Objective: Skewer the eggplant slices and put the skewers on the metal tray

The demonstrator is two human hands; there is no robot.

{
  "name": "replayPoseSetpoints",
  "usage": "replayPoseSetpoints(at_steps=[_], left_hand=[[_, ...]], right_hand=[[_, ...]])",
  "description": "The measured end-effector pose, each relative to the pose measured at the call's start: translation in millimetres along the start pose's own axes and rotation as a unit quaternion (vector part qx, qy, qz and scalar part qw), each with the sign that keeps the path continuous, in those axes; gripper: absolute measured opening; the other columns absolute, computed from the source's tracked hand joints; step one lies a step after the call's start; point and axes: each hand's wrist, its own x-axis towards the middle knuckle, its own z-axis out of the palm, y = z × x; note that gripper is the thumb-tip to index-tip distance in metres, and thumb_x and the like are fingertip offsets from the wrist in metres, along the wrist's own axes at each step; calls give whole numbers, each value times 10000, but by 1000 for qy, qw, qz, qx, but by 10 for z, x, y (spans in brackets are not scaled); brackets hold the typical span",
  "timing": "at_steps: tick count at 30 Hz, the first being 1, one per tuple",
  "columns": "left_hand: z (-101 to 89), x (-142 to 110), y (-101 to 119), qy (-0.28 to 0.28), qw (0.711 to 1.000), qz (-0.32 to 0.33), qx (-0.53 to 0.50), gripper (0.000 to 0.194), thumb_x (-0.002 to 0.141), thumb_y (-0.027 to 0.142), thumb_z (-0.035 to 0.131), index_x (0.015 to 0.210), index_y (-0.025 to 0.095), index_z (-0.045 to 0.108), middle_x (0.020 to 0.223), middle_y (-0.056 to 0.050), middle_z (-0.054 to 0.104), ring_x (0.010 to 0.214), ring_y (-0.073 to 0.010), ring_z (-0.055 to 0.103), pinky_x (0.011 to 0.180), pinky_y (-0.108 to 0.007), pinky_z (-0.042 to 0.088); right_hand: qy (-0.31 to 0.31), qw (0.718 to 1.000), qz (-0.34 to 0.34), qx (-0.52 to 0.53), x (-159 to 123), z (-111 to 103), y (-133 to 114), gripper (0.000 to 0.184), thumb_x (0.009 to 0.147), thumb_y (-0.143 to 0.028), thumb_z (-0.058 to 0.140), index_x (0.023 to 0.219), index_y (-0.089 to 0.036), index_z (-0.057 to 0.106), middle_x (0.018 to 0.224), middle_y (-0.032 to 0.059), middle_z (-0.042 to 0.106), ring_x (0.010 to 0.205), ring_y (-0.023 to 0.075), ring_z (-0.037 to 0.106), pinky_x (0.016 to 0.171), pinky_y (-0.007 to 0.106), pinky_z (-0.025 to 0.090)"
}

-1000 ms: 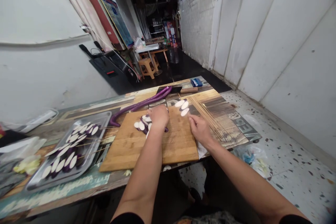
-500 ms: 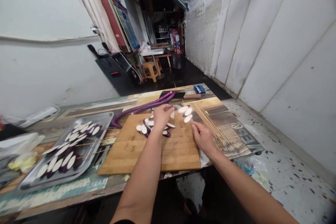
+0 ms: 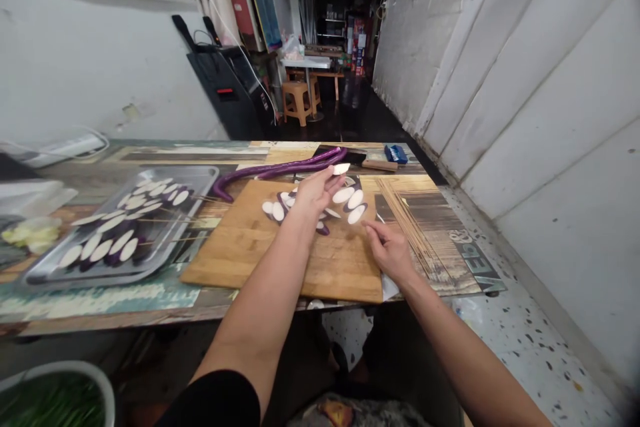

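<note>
My left hand (image 3: 315,192) is above the far part of a wooden cutting board (image 3: 235,263), its fingertips closed on a pale eggplant slice (image 3: 342,168). My right hand (image 3: 391,252) pinches the near end of a skewer, most of which is hard to make out. Several white, purple-edged eggplant slices (image 3: 355,199) are threaded on it, just beyond the fingers. A pile of loose eggplant slices (image 3: 278,211) lies on the board, partly hidden behind my left hand and forearm. Bare wooden skewers (image 3: 411,227) lie bundled right of the board.
Left of the board, a metal tray (image 3: 173,250) holds filled eggplant skewers. Long whole eggplants (image 3: 280,169) lie behind the board, beside a knife (image 3: 380,165) and a small blue box (image 3: 395,154). A bowl of greens (image 3: 55,393) stands low at the left.
My left hand has gone from the slice pile up and toward the skewer's far end, carrying a slice. My right hand still holds the skewer. The camera view has tilted down.
</note>
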Motion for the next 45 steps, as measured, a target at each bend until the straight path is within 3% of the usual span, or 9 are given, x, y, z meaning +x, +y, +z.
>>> replayPoseSetpoints(at_steps=[5, 10, 15, 29, 45], left_hand=[[-9, 6, 39, -17, 998, -55, -14, 60, 822, 59, 539, 816, 91, 589, 762, -102, 672, 762, -183, 665, 719, -326, 552], [-54, 49, 46, -9, 997, -79, -12, 20, 781, 116, 634, 790, 120, 617, 644, -31, 622, 579, -104, 594, 593, -226, 511], [-37, 32, 72, 0, 992, -103, -65, 58, 787, 100, 625, 837, 124, 640, 699, -50, 655, 624, -118, 610, 579, -227, 517], [-10, -1, 91, 18, 995, -84, -54, 40, 798, 97, 619, 819, 121, 642, 749, -67, 683, 711, -133, 647, 612, -215, 534], [28, -60, 99, 14, 997, -72, -39, 50, 804, 62, 589, 789, 92, 627, 668, -73, 676, 615, -128, 646, 610, -216, 533]], right_hand=[[-9, 999, 15, 28, -1, 7, 8, 229, 883, -282, 499, 975, -184, 684, 920, 46, 680, 793, 187, 653, 713, 277, 517], [-20, 999, 27, 18, 3, -8, -13, 234, 872, -292, 509, 974, -189, 693, 929, 43, 679, 812, 196, 650, 729, 285, 524], [-26, 999, 21, 18, 5, -1, -14, 237, 873, -284, 507, 981, -193, 697, 938, 42, 677, 811, 197, 650, 736, 294, 524], [-8, 1000, 9, 26, 1, -3, -14, 235, 876, -255, 509, 998, -198, 701, 939, 39, 677, 813, 196, 655, 725, 275, 529], [-8, 999, 28, 35, 1, 9, 20, 254, 869, -282, 499, 989, -187, 702, 949, 41, 673, 838, 202, 654, 739, 280, 525]])
